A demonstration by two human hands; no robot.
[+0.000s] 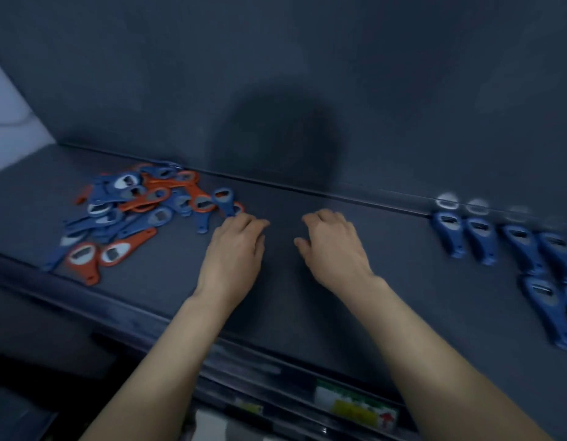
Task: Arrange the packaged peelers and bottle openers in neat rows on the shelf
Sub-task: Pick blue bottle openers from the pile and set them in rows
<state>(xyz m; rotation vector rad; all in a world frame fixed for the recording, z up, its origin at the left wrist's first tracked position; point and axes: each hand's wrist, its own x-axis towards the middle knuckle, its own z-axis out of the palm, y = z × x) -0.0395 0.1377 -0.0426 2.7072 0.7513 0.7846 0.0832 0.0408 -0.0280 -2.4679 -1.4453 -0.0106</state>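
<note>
A dark shelf (393, 249) holds a loose pile of blue and orange bottle openers (139, 208) at the left and neat rows of blue openers (519, 246) at the right. Between them, the right hand (334, 249) hovers, fingers loosely curled, holding nothing. The left hand (234, 249) pinches the handle of one blue opener (222, 199) at the pile's edge.

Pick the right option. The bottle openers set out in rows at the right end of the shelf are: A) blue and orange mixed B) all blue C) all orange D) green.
B: the rowed openers are all blue; orange ones lie only in the loose pile at the left.
</note>
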